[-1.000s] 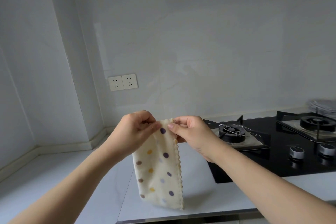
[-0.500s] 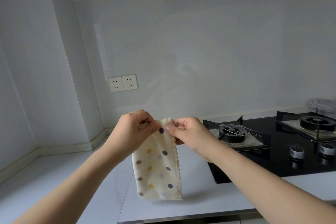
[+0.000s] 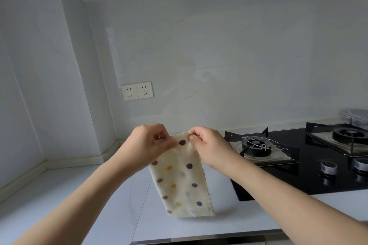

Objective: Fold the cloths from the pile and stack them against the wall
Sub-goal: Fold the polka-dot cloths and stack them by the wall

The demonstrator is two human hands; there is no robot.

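A cream cloth (image 3: 182, 181) with purple, yellow and brown dots hangs folded in a narrow strip above the white counter (image 3: 83, 201). My left hand (image 3: 148, 145) pinches its top left corner. My right hand (image 3: 209, 145) pinches the top right corner, close beside the left. The cloth's scalloped edge runs down its right side, and its lower end hangs just over the counter. A grey pile of cloths (image 3: 355, 116) lies at the far right against the wall, partly cut off by the frame.
A black gas hob (image 3: 298, 165) with two burners and knobs fills the right of the counter. Two wall sockets (image 3: 137, 90) sit on the back wall. A wall corner juts out at the left. The counter's front edge runs along the bottom.
The hanging cloth has risen slightly and swung a little to the right. Both hands keep their pinch on the top edge, almost in the same place.
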